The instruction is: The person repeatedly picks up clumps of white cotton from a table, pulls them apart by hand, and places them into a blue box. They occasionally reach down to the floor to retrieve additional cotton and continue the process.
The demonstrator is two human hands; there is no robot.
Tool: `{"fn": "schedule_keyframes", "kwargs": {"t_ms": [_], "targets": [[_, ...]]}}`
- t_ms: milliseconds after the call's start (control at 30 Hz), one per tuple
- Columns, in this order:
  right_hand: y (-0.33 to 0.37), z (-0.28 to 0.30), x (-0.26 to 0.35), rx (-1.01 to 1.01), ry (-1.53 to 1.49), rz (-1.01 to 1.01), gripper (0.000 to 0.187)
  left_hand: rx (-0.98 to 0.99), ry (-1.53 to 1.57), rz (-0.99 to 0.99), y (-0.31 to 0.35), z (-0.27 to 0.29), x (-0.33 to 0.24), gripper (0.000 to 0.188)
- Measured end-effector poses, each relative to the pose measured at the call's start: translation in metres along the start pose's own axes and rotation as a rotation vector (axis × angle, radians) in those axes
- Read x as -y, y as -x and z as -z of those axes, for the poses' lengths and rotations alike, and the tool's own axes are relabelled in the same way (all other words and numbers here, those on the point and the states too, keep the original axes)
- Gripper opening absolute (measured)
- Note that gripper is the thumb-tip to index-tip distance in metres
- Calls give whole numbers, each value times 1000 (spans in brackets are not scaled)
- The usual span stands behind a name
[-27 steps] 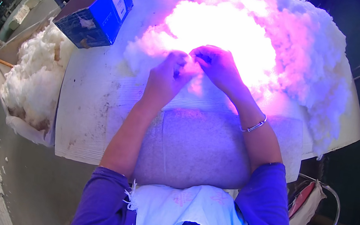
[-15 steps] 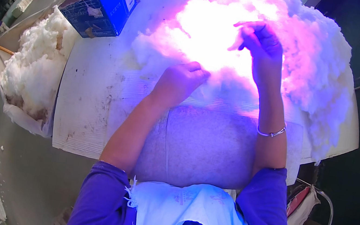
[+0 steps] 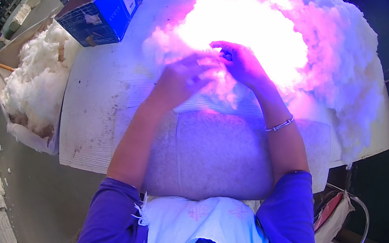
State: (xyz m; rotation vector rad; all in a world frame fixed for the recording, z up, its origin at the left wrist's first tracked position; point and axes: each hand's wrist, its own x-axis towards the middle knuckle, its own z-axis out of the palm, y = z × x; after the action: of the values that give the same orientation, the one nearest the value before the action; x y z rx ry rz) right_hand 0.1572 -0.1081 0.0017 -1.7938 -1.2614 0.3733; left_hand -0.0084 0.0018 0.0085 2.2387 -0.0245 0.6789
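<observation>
Hands: left hand (image 3: 181, 76), right hand (image 3: 242, 63) fingers pinching cotton heap (image 3: 333, 77) | table (image 3: 93, 120) left edge bare

I see a big heap of white fluffy fibre (image 3: 343, 79), like raw cotton, lying on the far part of the pale work surface (image 3: 100, 106). Its middle is washed out by strong light, so I cannot tell any detail there; the edges look soft, lumpy and tinted pink. A small loose tuft (image 3: 218, 82) hangs at the near edge of the heap, pinched between my left hand (image 3: 184, 76) and my right hand (image 3: 242, 63).
</observation>
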Motion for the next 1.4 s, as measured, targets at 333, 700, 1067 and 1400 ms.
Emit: {"fn": "schedule_keyframes", "kwargs": {"t_ms": [333,700,1067,1400], "targets": [[11,25,48,-107,13,156,33,-153,-102,392,5,10,37,30],[11,-5,32,-36,-112,137,12,-196,77,184,-2,7,11,21],[3,32,55,-81,-537,-14,25,112,-309,-199,3,-5,-3,14],[1,4,15,-28,-34,-11,15,-177,-100,200,-1,-8,-4,43]]}}
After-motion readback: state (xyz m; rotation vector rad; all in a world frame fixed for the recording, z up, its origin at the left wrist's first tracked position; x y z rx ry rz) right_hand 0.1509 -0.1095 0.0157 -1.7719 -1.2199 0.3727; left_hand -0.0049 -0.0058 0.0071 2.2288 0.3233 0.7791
